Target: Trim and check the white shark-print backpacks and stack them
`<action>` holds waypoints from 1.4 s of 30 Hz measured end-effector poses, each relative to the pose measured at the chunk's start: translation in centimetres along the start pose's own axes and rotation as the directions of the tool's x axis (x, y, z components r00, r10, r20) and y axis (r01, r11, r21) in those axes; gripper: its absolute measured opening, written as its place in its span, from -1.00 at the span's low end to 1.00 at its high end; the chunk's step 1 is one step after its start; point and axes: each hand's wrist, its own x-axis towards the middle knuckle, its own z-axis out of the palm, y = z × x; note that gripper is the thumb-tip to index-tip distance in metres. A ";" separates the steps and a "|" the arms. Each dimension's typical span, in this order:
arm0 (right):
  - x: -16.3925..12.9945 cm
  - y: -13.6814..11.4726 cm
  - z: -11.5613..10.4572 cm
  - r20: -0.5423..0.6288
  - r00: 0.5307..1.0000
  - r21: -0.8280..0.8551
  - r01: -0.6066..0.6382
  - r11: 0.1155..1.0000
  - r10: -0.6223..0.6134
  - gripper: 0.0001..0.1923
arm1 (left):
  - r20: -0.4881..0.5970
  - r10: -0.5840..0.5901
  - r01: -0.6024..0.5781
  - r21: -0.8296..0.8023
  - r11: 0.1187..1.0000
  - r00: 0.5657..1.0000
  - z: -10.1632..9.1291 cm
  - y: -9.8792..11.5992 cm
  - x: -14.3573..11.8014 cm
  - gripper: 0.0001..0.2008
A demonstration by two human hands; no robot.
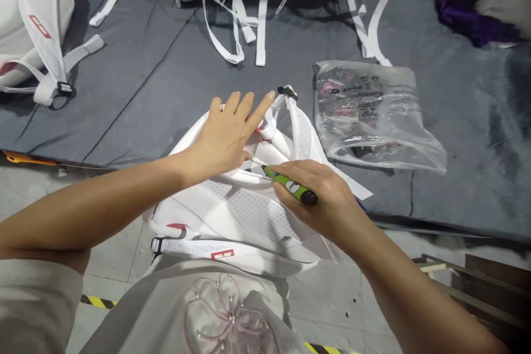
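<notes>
Right hand (319,199) grip closed round green tool (289,185); left hand (228,133) flat on white backpack (244,215)

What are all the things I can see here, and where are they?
white backpack: one, white with small red tags, in the middle, under both hands
green tool: one, green with a black end, in the right hand
plastic bag: one, clear, right of the backpack
other backpacks: several, white, along the far and left edges
purple cloth: one, top right
grey mat: one, under everything
left hand: flat on the backpack
right hand: gripping the tool
</notes>
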 end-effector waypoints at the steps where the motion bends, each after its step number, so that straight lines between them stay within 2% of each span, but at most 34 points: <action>1: 0.0 0.0 0.0 0.000 1.000 0.008 -0.002 1.000 0.002 -0.76 | 0.007 -0.002 0.002 -0.005 1.000 1.000 -0.1 0.1 0.0 0.07; 8: -0.2 0.1 0.1 -0.022 1.000 0.035 -0.019 0.999 0.019 -0.79 | 0.077 -0.015 0.014 0.013 1.000 0.997 -1.0 -0.1 0.4 0.01; 16: -0.8 0.5 0.6 -0.094 0.995 0.015 0.025 1.000 -0.023 -0.79 | 0.138 0.051 -0.054 0.019 0.998 0.989 -1.5 -1.4 0.3 -0.01; 21: -0.8 0.3 0.4 -0.080 0.996 0.025 0.038 0.999 -0.036 -0.77 | 0.170 0.014 -0.015 0.005 1.000 0.985 -2.5 -1.8 -0.3 -0.07; 28: -0.9 0.3 0.2 -0.069 0.997 0.021 0.040 0.999 -0.039 -0.76 | 0.267 0.006 0.010 -0.056 0.998 0.964 -3.4 -3.1 -0.8 -0.02; 32: -0.6 -0.2 0.1 -0.086 0.995 0.067 0.045 0.997 -0.039 -0.75 | 0.263 0.017 -0.001 -0.062 0.998 0.965 -3.3 -3.2 -0.8 0.00; 37: 1.6 -1.7 1.7 -0.067 0.998 0.270 0.033 0.962 -0.015 -0.75 | 0.247 0.010 0.008 -0.074 0.997 0.969 -3.3 -3.2 -1.0 -0.03; 42: 2.6 -2.2 4.0 -0.130 0.991 0.216 0.005 0.976 0.024 -0.75 | 0.234 0.022 -0.002 -0.084 0.996 0.972 -2.9 -3.6 -1.0 -0.01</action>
